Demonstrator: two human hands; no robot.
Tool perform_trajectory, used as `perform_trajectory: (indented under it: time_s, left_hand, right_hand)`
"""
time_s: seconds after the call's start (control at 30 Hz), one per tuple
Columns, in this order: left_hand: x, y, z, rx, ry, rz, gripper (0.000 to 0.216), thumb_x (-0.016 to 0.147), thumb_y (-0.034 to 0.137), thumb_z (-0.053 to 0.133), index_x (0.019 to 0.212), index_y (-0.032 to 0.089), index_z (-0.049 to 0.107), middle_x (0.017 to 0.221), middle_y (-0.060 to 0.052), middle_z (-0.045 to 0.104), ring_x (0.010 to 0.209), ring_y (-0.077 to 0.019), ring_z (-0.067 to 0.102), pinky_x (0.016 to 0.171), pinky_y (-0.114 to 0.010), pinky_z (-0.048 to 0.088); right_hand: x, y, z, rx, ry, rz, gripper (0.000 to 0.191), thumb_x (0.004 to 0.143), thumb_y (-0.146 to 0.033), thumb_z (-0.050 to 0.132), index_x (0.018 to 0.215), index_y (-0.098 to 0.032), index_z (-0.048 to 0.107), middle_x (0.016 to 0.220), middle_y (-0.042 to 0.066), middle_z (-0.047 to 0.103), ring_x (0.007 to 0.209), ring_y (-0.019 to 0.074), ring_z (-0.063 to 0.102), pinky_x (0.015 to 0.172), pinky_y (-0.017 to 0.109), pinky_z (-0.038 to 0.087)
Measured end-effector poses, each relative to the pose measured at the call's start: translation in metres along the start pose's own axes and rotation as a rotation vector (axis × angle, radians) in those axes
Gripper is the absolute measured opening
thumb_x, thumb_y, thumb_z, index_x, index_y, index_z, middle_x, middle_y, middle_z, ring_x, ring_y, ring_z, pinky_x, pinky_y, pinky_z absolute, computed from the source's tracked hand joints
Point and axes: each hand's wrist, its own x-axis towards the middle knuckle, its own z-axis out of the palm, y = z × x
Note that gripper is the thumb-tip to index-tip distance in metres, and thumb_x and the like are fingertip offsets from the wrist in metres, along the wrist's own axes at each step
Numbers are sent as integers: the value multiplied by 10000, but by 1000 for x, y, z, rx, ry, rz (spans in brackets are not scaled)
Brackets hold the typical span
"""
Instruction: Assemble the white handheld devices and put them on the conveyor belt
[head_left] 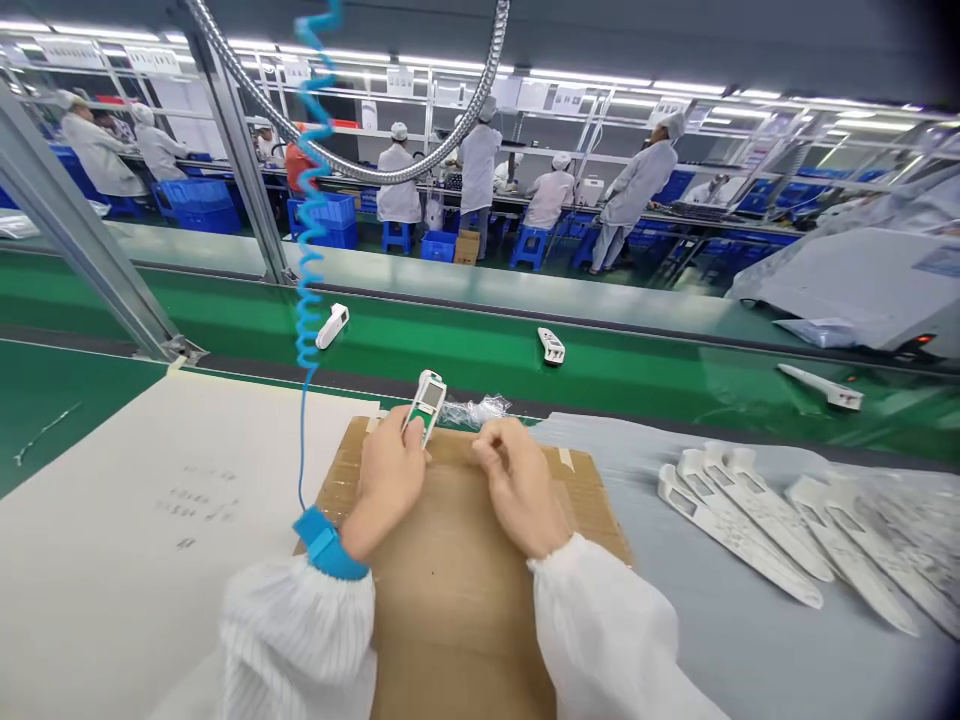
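My left hand (391, 475) is closed around a white handheld device housing (429, 395) with a small grey screen and a green circuit board inside. The device is tilted upward above the far edge of a cardboard sheet (457, 580). A blue wrist strap (330, 545) with a coiled cord circles my left wrist. To the right, my right hand (517, 485) has its fingers curled and thumb pressed to them; whatever is in them, if anything, is hidden. Just beyond it lies crumpled clear plastic (480, 410); I cannot tell if the fingers touch it.
A green conveyor belt (450, 340) runs across, carrying several white devices (551, 346). At right, white housing shells (742, 525) lie on grey sheeting (652, 600). The coiled blue cord (309, 270) hangs at left beside a metal post (240, 140). Several people in white coats work beyond.
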Motion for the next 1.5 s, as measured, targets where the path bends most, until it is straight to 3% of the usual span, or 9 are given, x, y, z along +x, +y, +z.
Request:
perform_trajectory:
  time_s: [0.13, 0.3, 0.47, 0.57, 0.73, 0.87, 1.03, 1.2, 1.5]
  left_hand:
    - [3, 4, -10, -315, -8, -125, 275, 944, 359, 460, 1002, 137, 611, 844, -74, 680, 667, -157, 617, 573, -245, 427]
    - [0, 7, -9, -460, -22, -157, 317, 915, 416, 510, 1011, 134, 618, 756, -58, 663, 656, -153, 599, 542, -232, 406]
    - [1, 6, -3, -501, -65, -150, 332, 898, 455, 520, 961, 148, 630, 717, -55, 657, 651, -159, 606, 549, -238, 419]
    - [2, 4, -1, -496, -86, -151, 344, 894, 469, 525, 970, 151, 633, 714, -55, 660, 662, -163, 607, 542, -235, 414]
    - [2, 1, -1, -478, -79, -155, 352, 905, 472, 518, 1001, 153, 631, 726, -44, 658, 646, -151, 590, 527, -231, 388]
    - [-1, 8, -5, -455, 28, -145, 346, 897, 460, 542, 1022, 150, 631, 854, -66, 686, 683, -152, 604, 582, -249, 435]
    - [-5, 13, -8, -465, 186, -193, 334, 848, 462, 589, 992, 166, 645, 875, -63, 691, 705, -172, 620, 600, -264, 466]
    - [-5, 12, -6, -471, 157, -225, 302, 819, 421, 613, 1002, 187, 667, 875, -56, 694, 746, -191, 635, 627, -276, 488]
    - [-9, 16, -5, -547, -35, -178, 437, 790, 555, 623, 969, 159, 668, 714, -44, 651, 622, -146, 549, 511, -209, 388]
  right_hand:
    - [47, 24, 0, -440, -178, 141, 143, 951, -219, 457, 879, -179, 574, 997, 105, 660, 967, 245, 569, 836, 383, 388]
    - [105, 59, -42, -435, -487, 143, 97, 782, -323, 725, 801, -237, 686, 838, -7, 719, 767, 163, 633, 739, 274, 443]
    - [156, 107, -65, -498, -219, 315, 275, 849, -272, 600, 1101, -193, 677, 1087, 118, 697, 972, 260, 647, 868, 367, 465]
    - [175, 131, -46, -466, -89, 362, 426, 868, -248, 547, 1293, -212, 571, 1187, 153, 655, 1085, 304, 608, 918, 450, 452]
    - [187, 126, -17, -266, -115, 260, 346, 866, -219, 531, 1210, -223, 571, 1060, 75, 699, 916, 213, 646, 845, 365, 483]
    - [152, 77, -38, -142, -168, 38, 320, 885, -253, 543, 1204, -253, 540, 1041, 21, 694, 845, 165, 625, 803, 310, 479]
    - [30, 11, -51, -332, -383, -338, 328, 910, -166, 534, 1216, -285, 553, 1168, 40, 665, 1009, 219, 613, 843, 366, 431]
    - [-37, 4, -55, -371, -361, -221, 357, 998, -301, 458, 1344, -385, 468, 1234, 40, 648, 1059, 246, 614, 869, 432, 442]
    - [-33, 105, -172, -785, -177, 366, 120, 802, -184, 577, 886, -230, 651, 986, 142, 696, 1039, 361, 623, 903, 551, 444]
